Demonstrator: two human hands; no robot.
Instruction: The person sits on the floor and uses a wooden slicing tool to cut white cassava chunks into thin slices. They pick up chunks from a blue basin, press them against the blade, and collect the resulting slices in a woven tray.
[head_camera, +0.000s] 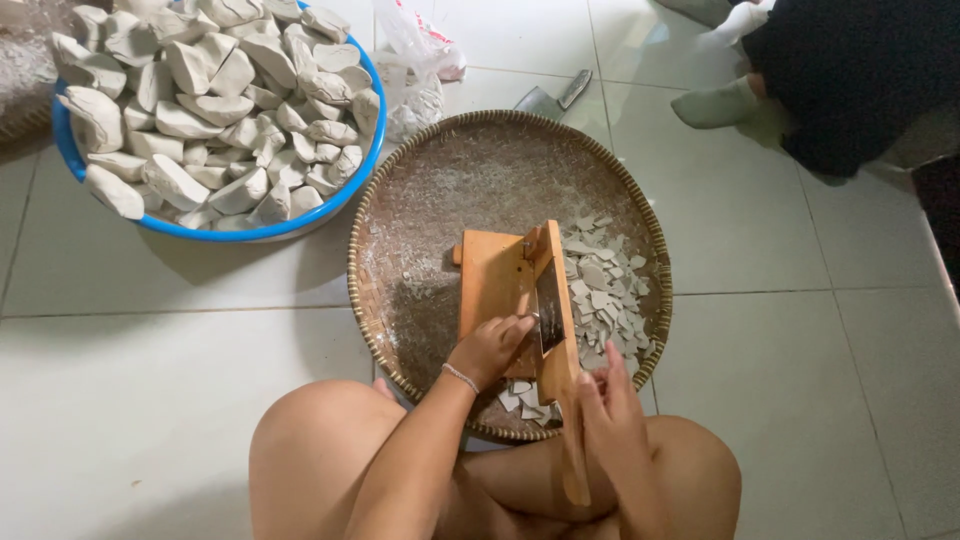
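Slicing step in hand, by the look. Right hand clamped on slicer handle; left hand, fingers curled on a pale chunk, against blade. Next stroke needs fingertips clear. Slices in basket; beyond, bowl of chunks.

A pale tiled floor carries a round woven tray, a blue basin and a cleaver — set near one another.

Your arms and legs are bare, with no sleeves to see, and just behind your left hand you wear a thin pale beaded bracelet around the wrist, while your right hand wears nothing.
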